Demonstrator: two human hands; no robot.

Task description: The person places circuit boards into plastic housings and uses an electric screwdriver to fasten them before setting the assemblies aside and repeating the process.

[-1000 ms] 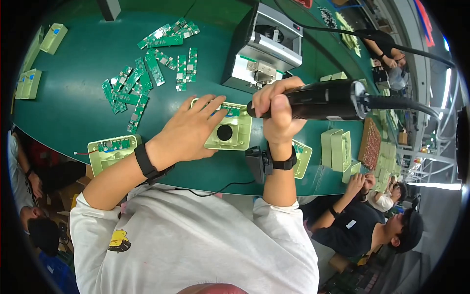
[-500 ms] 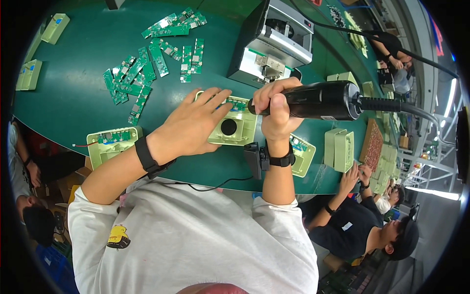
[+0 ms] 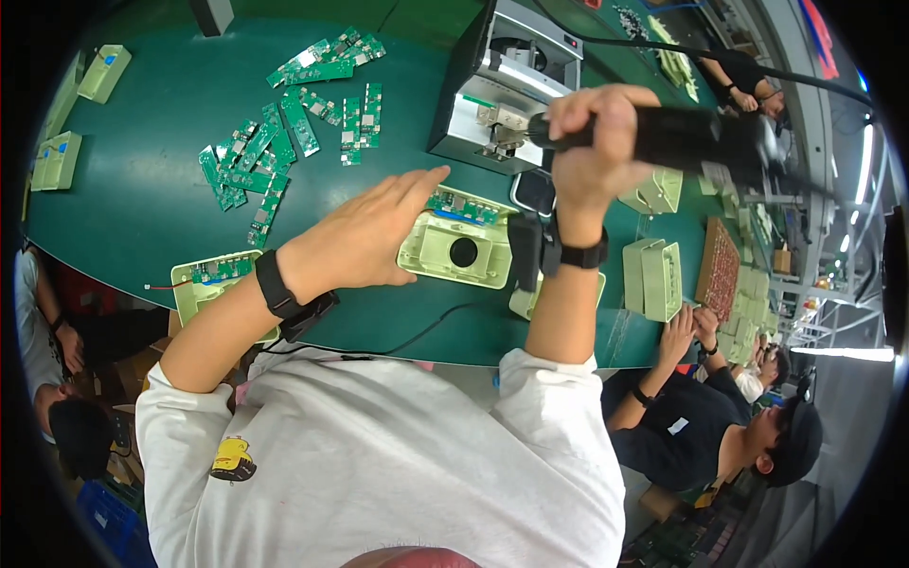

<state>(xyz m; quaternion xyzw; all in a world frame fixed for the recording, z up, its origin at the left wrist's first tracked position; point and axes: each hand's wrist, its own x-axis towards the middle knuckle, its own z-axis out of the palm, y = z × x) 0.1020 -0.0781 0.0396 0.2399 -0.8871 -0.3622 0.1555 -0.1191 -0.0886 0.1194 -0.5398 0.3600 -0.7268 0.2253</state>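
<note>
My left hand (image 3: 365, 237) lies flat with fingers apart on the left side of a pale green plastic housing (image 3: 459, 251) that has a round hole and a green circuit board along its top edge. My right hand (image 3: 592, 142) is raised above the table and grips a black electric screwdriver (image 3: 696, 137), held roughly level over the housing's right end. A black band sits on each wrist. The screwdriver's tip is hidden by my hand.
A grey machine (image 3: 502, 80) stands behind the housing. Several loose green circuit boards (image 3: 275, 142) lie to the left. More pale green housings (image 3: 653, 275) sit right, another (image 3: 208, 279) near left. People sit at the right (image 3: 729, 426) and lower left (image 3: 57, 417).
My right hand has lifted the screwdriver up and away from the housing. My left hand stays on the housing; the view has shifted slightly.
</note>
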